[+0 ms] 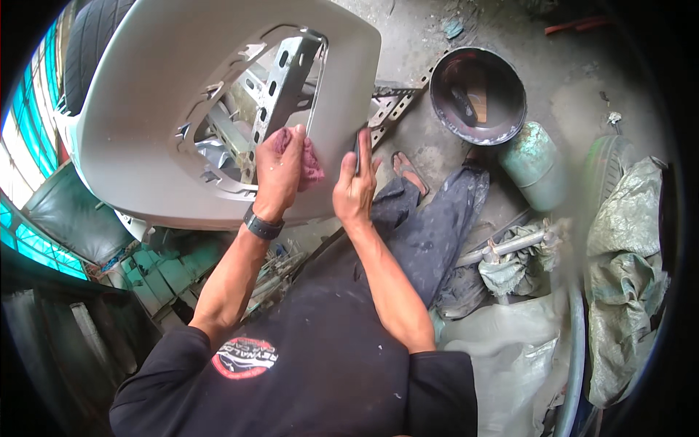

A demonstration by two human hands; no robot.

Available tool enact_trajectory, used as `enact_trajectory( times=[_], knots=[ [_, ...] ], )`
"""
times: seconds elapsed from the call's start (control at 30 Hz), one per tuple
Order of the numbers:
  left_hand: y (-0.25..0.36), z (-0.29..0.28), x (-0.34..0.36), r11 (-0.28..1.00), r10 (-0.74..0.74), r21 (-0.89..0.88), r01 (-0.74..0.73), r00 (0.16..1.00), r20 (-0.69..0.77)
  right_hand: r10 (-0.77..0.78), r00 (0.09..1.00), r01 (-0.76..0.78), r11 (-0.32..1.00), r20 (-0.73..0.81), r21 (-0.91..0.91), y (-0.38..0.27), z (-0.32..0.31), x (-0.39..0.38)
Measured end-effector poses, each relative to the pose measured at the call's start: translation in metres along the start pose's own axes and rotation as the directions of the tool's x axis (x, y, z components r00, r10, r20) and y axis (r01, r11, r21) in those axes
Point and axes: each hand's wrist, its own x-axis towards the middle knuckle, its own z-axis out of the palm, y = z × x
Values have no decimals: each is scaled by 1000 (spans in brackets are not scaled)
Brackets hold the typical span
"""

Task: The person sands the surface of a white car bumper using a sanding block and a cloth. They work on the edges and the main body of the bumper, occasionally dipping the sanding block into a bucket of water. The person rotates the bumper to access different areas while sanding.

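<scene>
A large grey car bumper (153, 124) fills the upper left, with an opening in its middle. My left hand (275, 171), a dark band on its wrist, is closed around a crumpled dark pink cloth (312, 164) in front of the bumper's lower right part. To its right, my right hand (354, 193) is raised at the bumper's right edge. A thin, dark, flat piece (357, 154) is pinched between its thumb and straight fingers; its kind is not clear. Whether that piece touches the bumper cannot be made out.
Slotted metal bars (280, 87) show behind the bumper's opening, and a stand leg (400, 105) extends right. On the concrete floor are a dark bucket (477, 135) with small pieces inside, a greenish cylinder (535, 164), a tyre (610, 164) and a grey sack (626, 240).
</scene>
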Motion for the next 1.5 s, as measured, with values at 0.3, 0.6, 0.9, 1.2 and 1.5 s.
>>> enact_trajectory(
  times=[0.3,0.6,0.9,1.2,1.5],
  knots=[
    [16,5,-14,993,-77,-90,81,996,40,-144,988,145,989,-51,26,-28,3,49],
    [11,3,-9,997,-30,71,31,999,-16,-150,984,151,989,-99,-4,-52,2,86],
    [10,6,-10,1000,-6,15,6,1000,-23,-65,995,67,998,-78,17,-35,7,58],
    [21,6,-18,998,-60,22,61,998,-32,-172,984,169,984,-55,-55,-18,11,36],
    [15,3,-13,999,-48,-7,48,999,-2,-165,986,165,984,6,-69,4,5,-13]
  ],
)
